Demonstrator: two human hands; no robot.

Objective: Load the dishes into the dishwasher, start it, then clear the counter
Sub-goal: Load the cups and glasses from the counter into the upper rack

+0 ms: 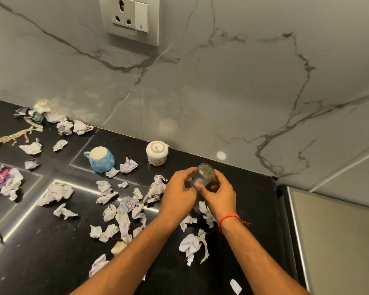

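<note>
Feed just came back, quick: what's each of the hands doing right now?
Left hand: fingers curled round the clear glass, holding it.
Right hand: also gripping the same glass, from its other side.

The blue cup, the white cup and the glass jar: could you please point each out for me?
blue cup (102,159): head view, on its upturned side wall.
white cup (156,153): head view, on its side wall.
glass jar (203,174): head view, on its upturned base.

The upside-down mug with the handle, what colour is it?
The mug is mottled blue and white, seen in the head view.

Left hand (179,191), right hand (218,193) curled together, gripping.
</note>
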